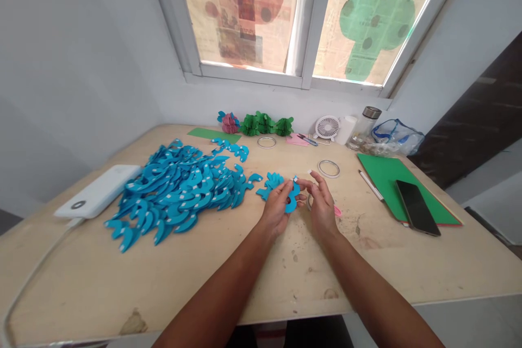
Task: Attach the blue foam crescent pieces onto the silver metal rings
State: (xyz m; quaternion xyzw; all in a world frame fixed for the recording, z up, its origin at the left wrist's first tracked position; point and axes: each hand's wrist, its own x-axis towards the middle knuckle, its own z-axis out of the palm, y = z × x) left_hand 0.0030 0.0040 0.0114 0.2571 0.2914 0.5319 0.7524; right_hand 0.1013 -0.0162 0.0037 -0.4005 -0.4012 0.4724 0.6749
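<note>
My left hand (278,207) pinches a curved blue paper cutout (292,202) between thumb and fingers. A small white patch shows at the cutout's top tip. My right hand (322,204) is just to its right, fingers apart, one of them reaching to the cutout's upper edge. On a raised right fingertip sits a tiny white bit, too small to name. Behind my left hand lie more blue cutouts (272,180). Partly hidden by my right hand are a ring-shaped roll and a pink loop (337,211).
A big heap of blue cutouts with white patches (179,185) spreads at left, beside a white power bank (98,190). Tape rolls (328,168) lie beyond my hands. A phone (416,206) rests on green sheets (379,174) at right. Paper figures (263,124), a fan (327,128) and a bottle (365,125) line the wall.
</note>
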